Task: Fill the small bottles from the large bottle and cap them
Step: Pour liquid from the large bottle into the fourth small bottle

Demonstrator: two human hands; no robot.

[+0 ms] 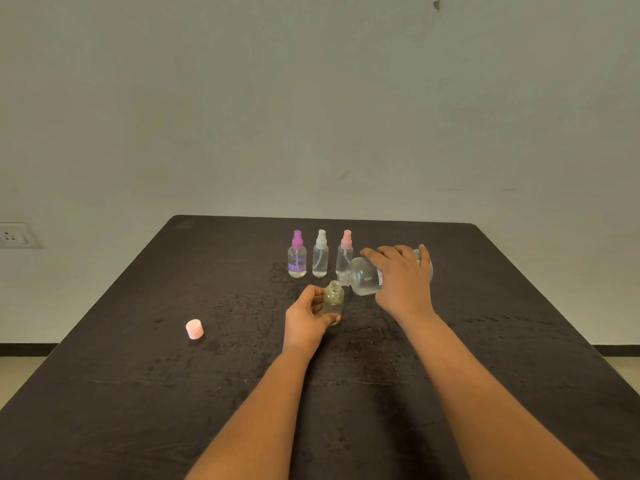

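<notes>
Left hand (306, 318) round small bottle (333, 301) — yellowish liquid

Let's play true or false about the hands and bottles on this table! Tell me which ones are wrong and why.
1. The right hand tips the large bottle toward the small open bottle. True.
2. The left hand holds the pink cap. False: it holds the small open bottle; the pink cap lies by itself on the table, off to the left.
3. Three spray bottles stand in a row at the back with their tops on. True.
4. All three spray tops are pink. False: there is a purple top, a white top and a pink top.
</notes>
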